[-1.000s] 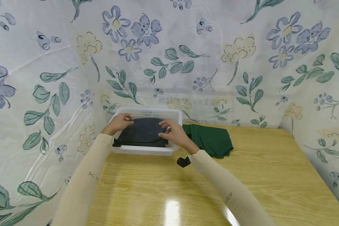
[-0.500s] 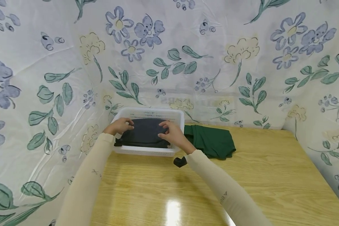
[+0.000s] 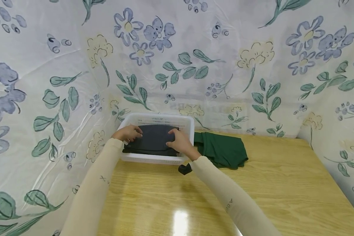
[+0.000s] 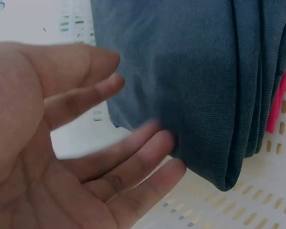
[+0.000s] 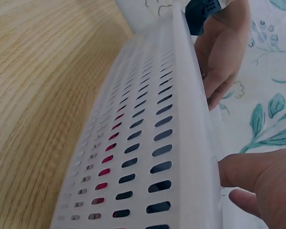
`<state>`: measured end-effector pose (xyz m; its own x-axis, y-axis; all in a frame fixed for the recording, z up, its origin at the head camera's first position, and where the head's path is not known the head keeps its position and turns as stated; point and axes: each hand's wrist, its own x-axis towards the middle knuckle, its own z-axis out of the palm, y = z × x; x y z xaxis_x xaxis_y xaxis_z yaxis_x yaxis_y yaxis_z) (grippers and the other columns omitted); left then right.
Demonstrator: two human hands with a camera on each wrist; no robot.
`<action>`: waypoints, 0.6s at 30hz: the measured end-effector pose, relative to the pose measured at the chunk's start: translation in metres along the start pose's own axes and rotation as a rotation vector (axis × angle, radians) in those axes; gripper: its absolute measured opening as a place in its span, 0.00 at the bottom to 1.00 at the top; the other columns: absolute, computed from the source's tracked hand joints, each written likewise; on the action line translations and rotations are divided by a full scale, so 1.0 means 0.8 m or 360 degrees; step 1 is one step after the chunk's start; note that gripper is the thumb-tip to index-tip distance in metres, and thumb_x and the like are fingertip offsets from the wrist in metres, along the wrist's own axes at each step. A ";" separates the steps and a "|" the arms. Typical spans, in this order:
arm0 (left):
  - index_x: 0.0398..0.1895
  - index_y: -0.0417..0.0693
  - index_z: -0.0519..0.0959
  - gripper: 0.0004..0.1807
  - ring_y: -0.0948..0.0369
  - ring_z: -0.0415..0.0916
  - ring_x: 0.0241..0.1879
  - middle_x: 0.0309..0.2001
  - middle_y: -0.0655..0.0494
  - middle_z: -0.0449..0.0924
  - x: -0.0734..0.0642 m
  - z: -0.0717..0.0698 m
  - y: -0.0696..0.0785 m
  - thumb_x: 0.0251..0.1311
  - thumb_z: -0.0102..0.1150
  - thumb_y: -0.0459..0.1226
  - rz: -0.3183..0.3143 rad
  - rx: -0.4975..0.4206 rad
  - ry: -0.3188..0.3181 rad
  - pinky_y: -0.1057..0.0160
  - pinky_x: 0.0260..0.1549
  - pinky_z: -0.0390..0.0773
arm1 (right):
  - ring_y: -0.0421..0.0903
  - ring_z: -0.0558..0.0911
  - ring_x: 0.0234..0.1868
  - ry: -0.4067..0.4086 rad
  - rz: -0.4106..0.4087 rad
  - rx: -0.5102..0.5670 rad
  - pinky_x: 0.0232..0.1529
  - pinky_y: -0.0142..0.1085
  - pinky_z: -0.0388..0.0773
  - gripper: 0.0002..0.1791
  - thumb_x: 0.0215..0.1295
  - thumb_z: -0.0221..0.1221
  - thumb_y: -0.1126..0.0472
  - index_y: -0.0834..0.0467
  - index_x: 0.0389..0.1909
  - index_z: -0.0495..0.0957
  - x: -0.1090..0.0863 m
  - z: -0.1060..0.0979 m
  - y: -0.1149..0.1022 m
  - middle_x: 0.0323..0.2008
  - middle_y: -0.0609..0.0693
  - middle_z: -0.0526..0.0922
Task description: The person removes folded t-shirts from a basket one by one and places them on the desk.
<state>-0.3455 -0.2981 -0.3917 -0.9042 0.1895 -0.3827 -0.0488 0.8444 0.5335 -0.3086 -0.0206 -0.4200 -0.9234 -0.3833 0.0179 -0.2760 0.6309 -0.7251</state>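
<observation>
A folded dark blue garment (image 3: 154, 139) lies in a white perforated plastic basket (image 3: 153, 159) at the back left of the table. My left hand (image 3: 129, 132) is at the garment's left end. In the left wrist view its fingers (image 4: 148, 152) are loosely bent, the lower fingertips right at the folded edge (image 4: 205, 162), with thumb and fingers spread apart. Over the garment's right end reaches my right hand (image 3: 179, 141), thumb and fingers apart. The right wrist view shows part of that hand (image 5: 267, 186) just beyond the basket's rim (image 5: 195, 157).
A dark green folded cloth (image 3: 224, 149) lies on the wooden table (image 3: 268, 183), right of the basket. Something pink (image 4: 279, 100) shows under the garment. Floral sheeting (image 3: 206, 65) walls the back and sides. A small black device (image 3: 185, 169) sits at my right wrist.
The scene shifts slightly right as the head turns. My left hand moves a little lower at the garment's left end; my right hand stays over the right end with its fingers slightly lower.
</observation>
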 end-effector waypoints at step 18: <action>0.69 0.31 0.69 0.25 0.41 0.72 0.58 0.68 0.30 0.65 0.002 -0.004 -0.002 0.76 0.52 0.39 -0.0096 -0.0114 -0.0055 0.46 0.51 0.78 | 0.58 0.79 0.61 -0.0110 0.0329 0.0278 0.54 0.49 0.78 0.32 0.71 0.65 0.57 0.56 0.73 0.66 0.012 0.017 0.004 0.66 0.61 0.75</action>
<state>-0.3486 -0.3010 -0.3909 -0.8837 0.1572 -0.4408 -0.1343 0.8171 0.5606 -0.3149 -0.0315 -0.4319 -0.9334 -0.3073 -0.1855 -0.0276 0.5768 -0.8164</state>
